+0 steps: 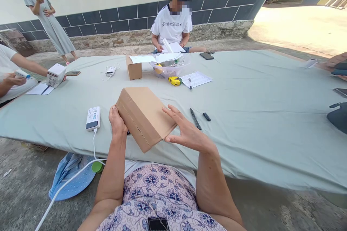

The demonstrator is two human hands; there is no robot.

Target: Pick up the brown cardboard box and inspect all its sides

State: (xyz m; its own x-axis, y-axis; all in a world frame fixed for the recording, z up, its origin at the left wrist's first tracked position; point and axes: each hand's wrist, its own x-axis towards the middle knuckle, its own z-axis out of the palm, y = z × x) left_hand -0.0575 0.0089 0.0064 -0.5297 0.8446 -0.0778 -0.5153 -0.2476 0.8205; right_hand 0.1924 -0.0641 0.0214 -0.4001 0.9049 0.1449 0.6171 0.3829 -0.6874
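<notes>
A brown cardboard box (148,113) is tilted above the near edge of the table, with a taped seam along the side facing me. My left hand (117,121) grips its left end, the fingers partly hidden behind the box. At the right end, my right hand (187,130) has its fingers spread, the fingertips touching the top face and the thumb near the lower corner. Right of that hand lie a black pen (195,118) and a small black cap-like piece (206,116). A white power bank (93,118) with a cable lies to the left.
A cloth-covered table (257,115) stretches before me. Farther back are a clear plastic basket (170,70), another cardboard box (134,69), a yellow tape measure (175,81), a paper sheet (199,78) and a phone (206,56). People are across and at both sides; one holds a white box (56,75).
</notes>
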